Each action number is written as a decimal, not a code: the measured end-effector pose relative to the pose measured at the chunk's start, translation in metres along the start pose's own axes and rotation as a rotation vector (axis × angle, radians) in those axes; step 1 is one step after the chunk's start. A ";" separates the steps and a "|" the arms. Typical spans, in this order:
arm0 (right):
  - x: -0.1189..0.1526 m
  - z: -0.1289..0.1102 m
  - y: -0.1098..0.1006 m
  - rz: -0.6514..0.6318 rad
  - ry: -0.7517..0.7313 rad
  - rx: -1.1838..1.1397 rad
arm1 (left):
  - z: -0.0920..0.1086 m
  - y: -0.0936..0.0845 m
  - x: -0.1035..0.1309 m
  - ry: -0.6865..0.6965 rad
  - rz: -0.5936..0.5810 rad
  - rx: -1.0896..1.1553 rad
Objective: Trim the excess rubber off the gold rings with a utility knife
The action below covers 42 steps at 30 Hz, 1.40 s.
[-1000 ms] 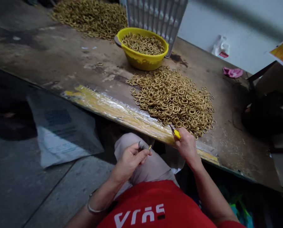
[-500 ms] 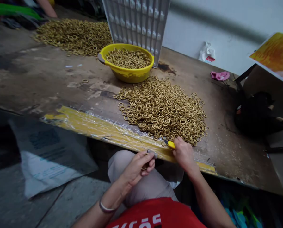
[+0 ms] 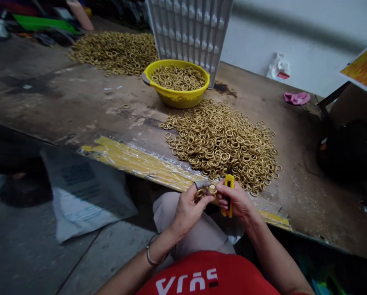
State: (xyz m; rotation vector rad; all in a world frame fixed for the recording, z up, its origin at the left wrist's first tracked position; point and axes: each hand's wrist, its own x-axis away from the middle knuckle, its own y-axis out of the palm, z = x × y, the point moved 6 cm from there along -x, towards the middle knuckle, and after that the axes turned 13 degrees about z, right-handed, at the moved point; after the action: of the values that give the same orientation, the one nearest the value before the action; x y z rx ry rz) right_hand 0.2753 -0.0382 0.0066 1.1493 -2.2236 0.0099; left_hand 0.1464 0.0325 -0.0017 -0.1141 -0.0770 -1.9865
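Note:
Gold rings (image 3: 201,192) are pinched in my left hand (image 3: 191,209), just over the taped front edge of the table; a dark covering shows on a finger there. My right hand (image 3: 237,198) is closed around a yellow cutter (image 3: 229,194), held upright with its dark tip toward the pile. Its fingertips meet the rings at my left hand. Right behind both hands spreads a large pile of gold rings (image 3: 223,139). A yellow basin (image 3: 180,96) full of similar rings stands behind that pile.
Another ring pile (image 3: 115,51) lies at the back left, and a grey ribbed panel (image 3: 189,28) stands behind the basin. A pink cloth (image 3: 296,98) and a black object (image 3: 349,151) are on the right. A white sack (image 3: 85,196) is below the table's left front.
My hands have come together over the table edge. The cutter has turned from pointing left to upright. The view has shifted, so the table scene appears farther right.

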 end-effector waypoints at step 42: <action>0.036 0.003 0.020 0.163 -0.866 1.553 | 0.007 -0.020 0.020 -0.084 -0.103 -0.047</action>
State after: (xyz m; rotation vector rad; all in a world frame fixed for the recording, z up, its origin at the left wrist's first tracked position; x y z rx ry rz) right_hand 0.2441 -0.0531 0.0285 1.8823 -2.9774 1.9003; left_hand 0.1206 0.0230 0.0077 -0.2286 -0.0919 -2.0869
